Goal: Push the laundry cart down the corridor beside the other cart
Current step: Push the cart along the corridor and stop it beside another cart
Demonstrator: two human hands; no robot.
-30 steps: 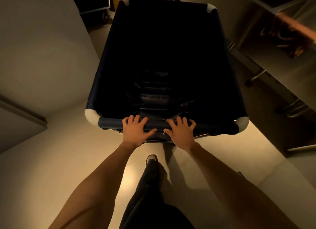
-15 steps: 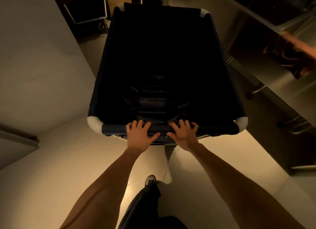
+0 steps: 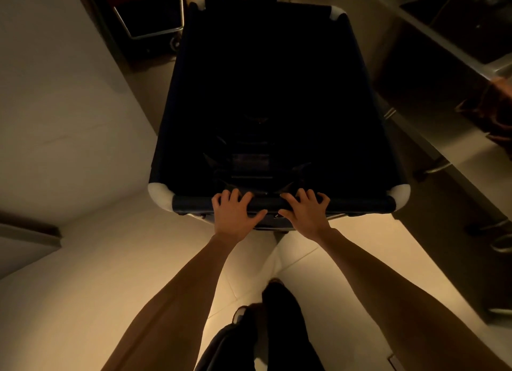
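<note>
A dark navy fabric laundry cart [image 3: 188,99] with white corner pieces fills the middle of the head view; its inside is black and looks empty. My left hand [image 3: 234,214] and my right hand [image 3: 306,212] grip the cart's near top rail [image 3: 360,203], side by side, fingers curled over it. Another cart [image 3: 151,24] with a metal frame and a caster stands ahead at the upper left, close to my cart's far left corner.
A pale wall [image 3: 61,107] runs along the left, close to the cart's side. A steel shelving unit [image 3: 454,138] lines the right, with its legs on the dark floor. Pale floor tiles [image 3: 124,259] lie under my legs and shoes.
The cart has rolled forward down the corridor with both hands on its rail. The other cart at the upper left has come further into view, and the shelving slid past on the right.
</note>
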